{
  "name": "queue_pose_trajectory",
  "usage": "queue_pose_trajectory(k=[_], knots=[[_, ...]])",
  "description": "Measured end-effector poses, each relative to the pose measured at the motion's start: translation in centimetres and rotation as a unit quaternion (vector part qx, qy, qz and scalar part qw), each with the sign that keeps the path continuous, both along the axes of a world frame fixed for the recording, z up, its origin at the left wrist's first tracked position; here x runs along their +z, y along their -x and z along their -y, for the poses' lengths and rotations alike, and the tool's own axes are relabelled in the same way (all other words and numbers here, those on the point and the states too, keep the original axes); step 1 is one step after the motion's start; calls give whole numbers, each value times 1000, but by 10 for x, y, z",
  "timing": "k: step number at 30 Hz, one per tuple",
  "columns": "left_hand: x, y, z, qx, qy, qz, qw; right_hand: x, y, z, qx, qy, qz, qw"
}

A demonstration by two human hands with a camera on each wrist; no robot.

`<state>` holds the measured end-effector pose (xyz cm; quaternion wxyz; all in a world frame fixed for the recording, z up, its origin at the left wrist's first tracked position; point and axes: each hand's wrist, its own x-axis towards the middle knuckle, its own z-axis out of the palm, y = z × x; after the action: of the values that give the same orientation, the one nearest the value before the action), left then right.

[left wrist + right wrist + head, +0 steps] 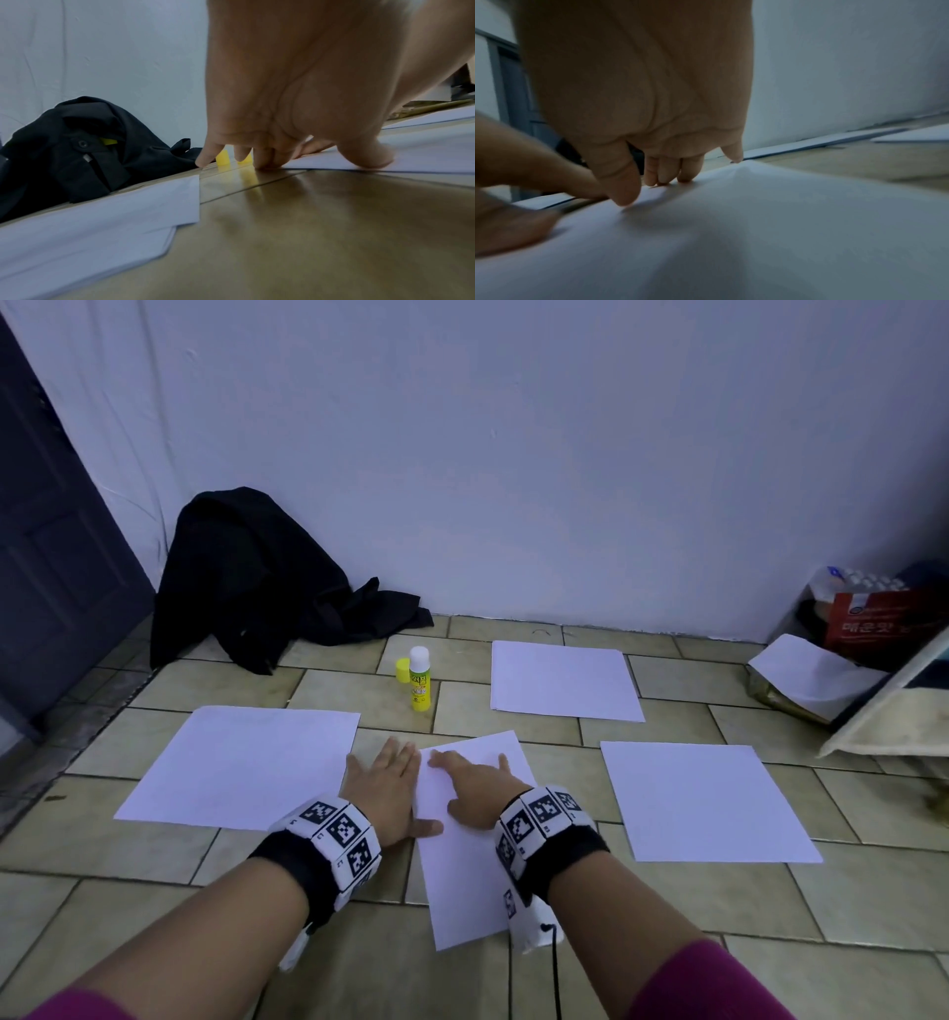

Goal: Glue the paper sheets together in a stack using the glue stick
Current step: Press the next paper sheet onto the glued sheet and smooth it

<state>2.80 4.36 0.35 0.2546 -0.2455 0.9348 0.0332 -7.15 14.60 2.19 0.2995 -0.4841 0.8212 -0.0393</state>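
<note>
Four white paper sheets lie on the tiled floor. My right hand presses flat on the tilted middle sheet, fingers straight on it. My left hand lies flat on the tiles along that sheet's left edge, its thumb on the paper. The left wrist view shows the left hand with fingertips on the floor. In the right wrist view the right hand touches the sheet. The glue stick stands upright and uncapped beyond my hands, its yellow cap beside it.
Other sheets lie at the left, far right and near right. A black garment is heaped against the wall. A red box and a bag sit in the right corner.
</note>
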Motion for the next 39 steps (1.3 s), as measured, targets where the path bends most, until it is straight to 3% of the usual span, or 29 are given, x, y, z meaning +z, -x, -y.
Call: queue_pose_trajectory(k=[7, 11, 14, 16, 19, 23, 27, 32, 35, 39], knots=[[-2, -6, 3, -9, 0, -2, 1000, -8, 57, -32, -135, -17, -19, 991], [5, -4, 2, -1, 17, -30, 999, -8, 57, -31, -121, -16, -79, 989], [19, -1, 4, 5, 49, -94, 994, -2, 39, -21, -94, -49, -202, 974], [19, -3, 10, -2, 1, -136, 991, -1, 24, -16, -78, -47, -242, 966], [17, -6, 13, -57, -95, -114, 987, -9, 2, -6, -100, -45, -178, 978], [21, -2, 12, -61, -71, -106, 990, -13, -14, 8, -122, -67, -113, 984], [22, 1, 8, -42, -39, -122, 991, -13, -18, 10, -40, -71, -60, 995], [10, -1, 10, 7, -62, -23, 998, -11, -16, 12, 32, -73, -44, 996], [11, 0, 11, -8, -62, 13, 998, -11, -16, 12, 76, -36, -43, 996], [9, 0, 13, -19, -48, 34, 998, -11, 10, 0, 35, -39, -38, 998]])
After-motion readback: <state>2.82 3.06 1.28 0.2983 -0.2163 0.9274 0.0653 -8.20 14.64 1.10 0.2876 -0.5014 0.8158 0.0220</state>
